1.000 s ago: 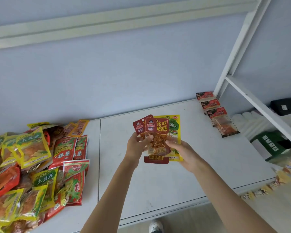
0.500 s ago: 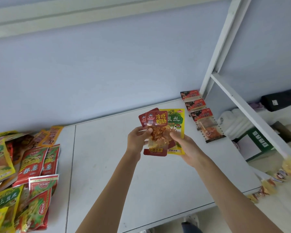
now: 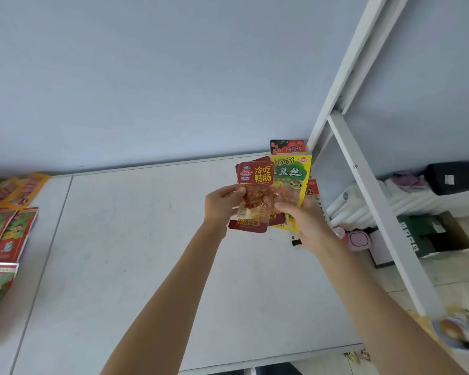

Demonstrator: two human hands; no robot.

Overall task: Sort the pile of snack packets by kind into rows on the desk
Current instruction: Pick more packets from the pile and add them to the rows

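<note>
Head view: your left hand (image 3: 222,204) pinches the dark red packets (image 3: 255,196), at least 2 fanned, while your right hand (image 3: 306,223) holds the yellow packet (image 3: 295,174) behind them, above the desk's (image 3: 146,239) far right. Overlapped, they could slip or land mixed on the started row (image 3: 289,146).

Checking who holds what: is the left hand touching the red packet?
Touching. The head view shows the left hand pinching the red packet's left edge, thumb on its clear window.
</note>
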